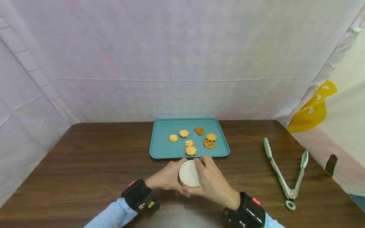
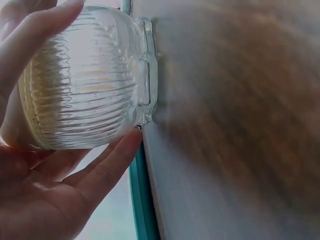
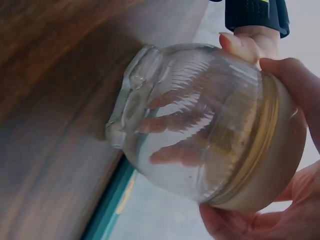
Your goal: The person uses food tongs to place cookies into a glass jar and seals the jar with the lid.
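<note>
A ribbed clear glass jar [image 2: 92, 87] with a footed base stands upright on the wooden table, topped by a round whitish lid [image 1: 189, 173]. My left hand [image 1: 168, 175] grips the jar's side, its fingers curving round the glass. From the other side, my right hand [image 1: 212, 180] holds the lid at its edge, thumb toward me and fingers at the far side. In the right wrist view, the left fingers show through the glass [image 3: 195, 125]. Just beyond the jar lies a teal tray [image 1: 162, 152] with several cookies [image 1: 191, 150] and pretzels [image 1: 209, 144] spread on it.
Spread-open tongs [image 1: 288, 186] with pale green tips lie at the right of the table [image 1: 71, 177]. Pale curtains [image 1: 171, 63] hang behind the table and at both sides. A yellow printed shape [image 1: 310, 114] marks the right curtain.
</note>
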### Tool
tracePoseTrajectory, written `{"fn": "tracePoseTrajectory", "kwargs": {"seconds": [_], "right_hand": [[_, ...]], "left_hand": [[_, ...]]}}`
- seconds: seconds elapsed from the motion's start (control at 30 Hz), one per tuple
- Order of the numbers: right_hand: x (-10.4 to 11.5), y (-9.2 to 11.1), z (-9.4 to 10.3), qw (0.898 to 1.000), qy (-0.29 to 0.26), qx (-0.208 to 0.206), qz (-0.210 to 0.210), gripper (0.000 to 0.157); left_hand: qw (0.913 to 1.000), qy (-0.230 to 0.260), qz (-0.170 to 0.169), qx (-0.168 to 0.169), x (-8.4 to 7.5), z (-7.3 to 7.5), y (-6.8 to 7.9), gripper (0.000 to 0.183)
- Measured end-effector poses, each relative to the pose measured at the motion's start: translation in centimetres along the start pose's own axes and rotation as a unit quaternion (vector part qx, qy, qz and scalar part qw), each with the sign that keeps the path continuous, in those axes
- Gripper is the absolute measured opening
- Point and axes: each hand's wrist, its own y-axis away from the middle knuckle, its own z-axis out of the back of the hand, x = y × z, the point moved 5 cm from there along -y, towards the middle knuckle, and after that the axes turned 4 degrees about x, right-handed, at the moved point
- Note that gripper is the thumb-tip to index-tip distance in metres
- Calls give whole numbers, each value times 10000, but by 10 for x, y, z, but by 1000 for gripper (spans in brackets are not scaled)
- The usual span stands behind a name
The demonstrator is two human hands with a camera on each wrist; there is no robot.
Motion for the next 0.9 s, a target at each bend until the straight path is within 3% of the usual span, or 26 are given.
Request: {"fn": "tracePoseTrajectory", "kwargs": {"seconds": [0.1, 0.3, 0.7, 0.9], "right_hand": [[-4, 0, 0, 9983, -525, 252, 43, 75], [-11, -1, 1, 9835, -1587, 861, 109, 74], [-14, -1, 2, 9697, -1986, 1414, 144, 80], [-19, 0, 3, 9654, -2128, 1498, 147, 79]], "left_hand": [[9999, -2, -114, 56, 0, 0, 1, 81], [9989, 316, -211, 269, 0, -1, 4, 90], [9994, 276, -9, 199, -2, -2, 5, 92], [9992, 317, -3, 253, -4, -2, 5, 97]]}}
